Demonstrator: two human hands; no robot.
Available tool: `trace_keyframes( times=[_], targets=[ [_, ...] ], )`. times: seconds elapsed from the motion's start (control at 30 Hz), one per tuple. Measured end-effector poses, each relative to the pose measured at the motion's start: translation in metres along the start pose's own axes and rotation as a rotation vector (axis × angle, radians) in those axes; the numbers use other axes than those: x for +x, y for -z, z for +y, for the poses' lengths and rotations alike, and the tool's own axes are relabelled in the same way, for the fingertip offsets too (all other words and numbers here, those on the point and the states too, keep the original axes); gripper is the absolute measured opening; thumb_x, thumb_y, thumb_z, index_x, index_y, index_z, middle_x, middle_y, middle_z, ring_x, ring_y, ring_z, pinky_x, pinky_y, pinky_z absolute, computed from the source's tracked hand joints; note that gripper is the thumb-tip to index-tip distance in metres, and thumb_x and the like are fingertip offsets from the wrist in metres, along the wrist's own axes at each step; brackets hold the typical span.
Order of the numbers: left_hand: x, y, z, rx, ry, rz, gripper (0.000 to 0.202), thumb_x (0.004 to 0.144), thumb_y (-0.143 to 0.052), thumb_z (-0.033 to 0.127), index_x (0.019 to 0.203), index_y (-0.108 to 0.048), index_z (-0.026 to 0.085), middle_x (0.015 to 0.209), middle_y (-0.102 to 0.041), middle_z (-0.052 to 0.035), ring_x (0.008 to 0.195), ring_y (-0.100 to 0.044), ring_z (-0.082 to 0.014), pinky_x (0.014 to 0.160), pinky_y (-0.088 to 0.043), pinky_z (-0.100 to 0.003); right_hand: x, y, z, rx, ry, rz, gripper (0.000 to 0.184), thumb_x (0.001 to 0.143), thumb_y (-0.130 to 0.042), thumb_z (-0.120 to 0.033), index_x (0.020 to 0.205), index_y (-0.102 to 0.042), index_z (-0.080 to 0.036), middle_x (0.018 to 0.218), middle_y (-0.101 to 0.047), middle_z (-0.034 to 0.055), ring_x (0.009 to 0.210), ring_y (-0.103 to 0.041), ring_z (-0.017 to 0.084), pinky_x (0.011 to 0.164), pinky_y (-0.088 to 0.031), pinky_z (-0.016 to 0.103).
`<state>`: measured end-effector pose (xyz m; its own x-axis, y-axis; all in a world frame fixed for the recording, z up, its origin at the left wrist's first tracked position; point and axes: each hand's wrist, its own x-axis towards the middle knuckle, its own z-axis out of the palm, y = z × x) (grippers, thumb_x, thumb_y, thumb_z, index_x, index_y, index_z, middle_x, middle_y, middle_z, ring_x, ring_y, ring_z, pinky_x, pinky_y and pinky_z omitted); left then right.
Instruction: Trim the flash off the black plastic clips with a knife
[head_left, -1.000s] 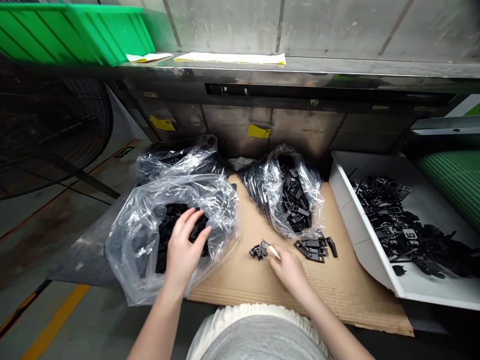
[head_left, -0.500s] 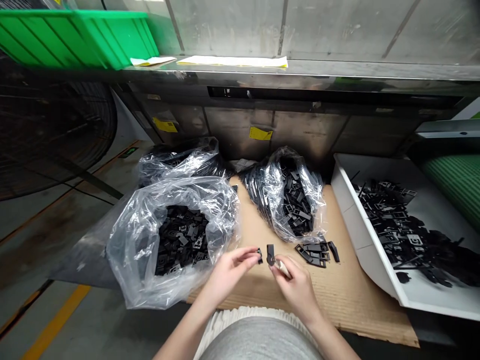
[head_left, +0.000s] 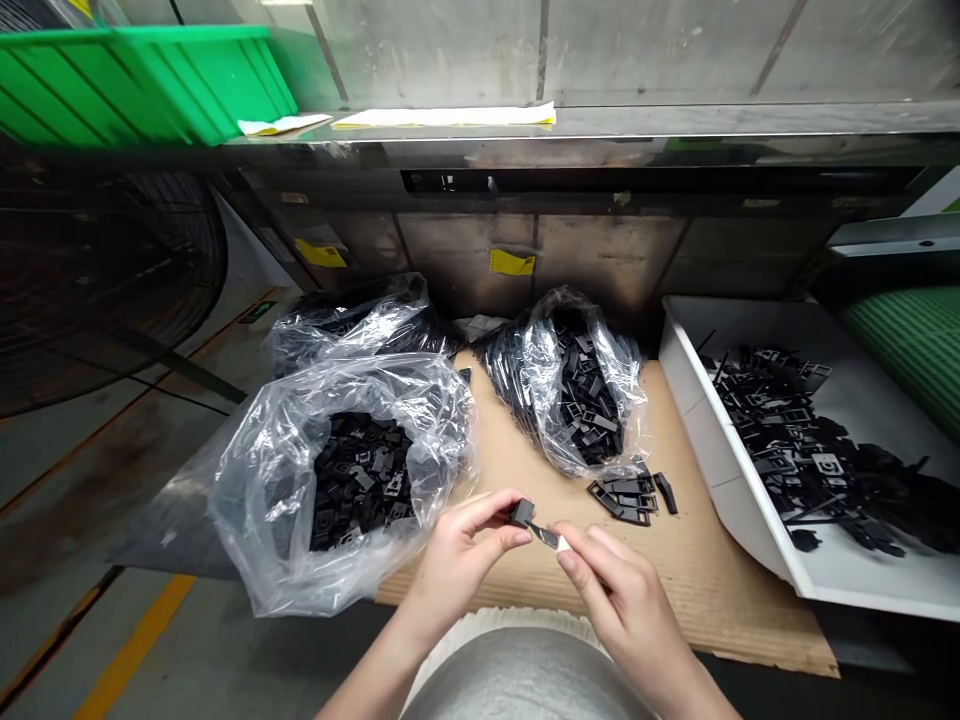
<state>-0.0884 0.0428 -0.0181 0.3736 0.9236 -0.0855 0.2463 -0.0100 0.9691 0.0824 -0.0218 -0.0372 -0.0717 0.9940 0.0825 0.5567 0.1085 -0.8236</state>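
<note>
Black plastic clip (head_left: 522, 513) pinched between thumb and fingers of the left hand (head_left: 459, 565) on my remote feed, its edge meeting a slim pale-tipped tool (head_left: 553, 538) pressed in the right hand's grip (head_left: 619, 590), both above a cardboard sheet (head_left: 697, 590). Left of the grip slumps a clear plastic bag (head_left: 255, 500) of black parts; ahead lie a second bag (head_left: 592, 400) and loose black pieces (head_left: 626, 497), with a white tray (head_left: 720, 400) to the right.

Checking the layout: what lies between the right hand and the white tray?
Between the right hand and the white tray, the head view shows just the cardboard sheet; a small pile of black parts sits further back.
</note>
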Motion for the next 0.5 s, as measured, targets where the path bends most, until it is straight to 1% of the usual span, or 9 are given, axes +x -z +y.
trace_keyframes(
  times=[0.1,0.27,0.33,0.43,0.47,0.5],
  targets=[
    [-0.003,0.002,0.003,0.04,-0.04,0.021,0.014,0.072,-0.063,0.019,0.085,-0.067,0.021,0.083,-0.067,-0.0007,0.079,-0.059,-0.0182,0.073,-0.044,-0.025,0.002,-0.003,-0.003,-0.054,0.008,-0.004,0.03,0.089,-0.034,-0.031,0.105,-0.058,-0.021,0.07,-0.056,0.0033,0.062,-0.056,0.017,0.057,-0.042,0.026],
    [-0.004,0.007,0.006,0.103,-0.09,0.025,0.012,0.073,-0.063,0.02,0.084,-0.068,0.02,0.081,-0.067,-0.0017,0.075,-0.059,-0.0191,0.069,-0.043,-0.025,0.006,-0.006,-0.003,-0.096,0.022,0.017,0.03,0.088,-0.036,-0.031,0.103,-0.06,-0.023,0.065,-0.054,0.0027,0.057,-0.054,0.016,0.055,-0.041,0.027],
    [-0.005,0.008,0.009,0.099,-0.099,-0.005,0.011,0.073,-0.063,0.019,0.082,-0.068,0.019,0.077,-0.067,-0.0015,0.071,-0.059,-0.0184,0.066,-0.043,-0.025,0.009,-0.005,0.004,-0.089,-0.026,0.075,0.029,0.087,-0.038,-0.032,0.1,-0.061,-0.022,0.068,-0.056,0.0042,0.06,-0.055,0.018,0.058,-0.041,0.028],
    [-0.009,0.01,0.014,0.066,-0.086,-0.069,0.009,0.071,-0.065,0.017,0.079,-0.069,0.017,0.071,-0.065,-0.001,0.066,-0.058,-0.0175,0.063,-0.042,-0.024,0.011,0.003,0.019,-0.069,-0.13,0.189,0.032,0.087,-0.038,-0.035,0.099,-0.061,-0.016,0.083,-0.062,0.0099,0.074,-0.058,0.022,0.066,-0.043,0.031],
    [-0.01,0.01,0.015,0.057,-0.073,-0.077,0.009,0.07,-0.065,0.016,0.079,-0.069,0.016,0.071,-0.065,-0.0011,0.067,-0.058,-0.0174,0.064,-0.043,-0.024,0.011,0.006,0.022,-0.063,-0.15,0.206,0.033,0.087,-0.037,-0.035,0.099,-0.06,-0.015,0.082,-0.062,0.0101,0.073,-0.058,0.021,0.065,-0.043,0.031],
    [-0.01,0.01,0.015,0.049,-0.058,-0.071,0.01,0.071,-0.065,0.015,0.08,-0.069,0.016,0.072,-0.065,-0.0014,0.068,-0.058,-0.0174,0.065,-0.043,-0.024,0.01,0.009,0.024,-0.042,-0.161,0.208,0.033,0.088,-0.036,-0.036,0.1,-0.059,-0.015,0.078,-0.062,0.0089,0.068,-0.057,0.02,0.062,-0.044,0.029]
  ],
)
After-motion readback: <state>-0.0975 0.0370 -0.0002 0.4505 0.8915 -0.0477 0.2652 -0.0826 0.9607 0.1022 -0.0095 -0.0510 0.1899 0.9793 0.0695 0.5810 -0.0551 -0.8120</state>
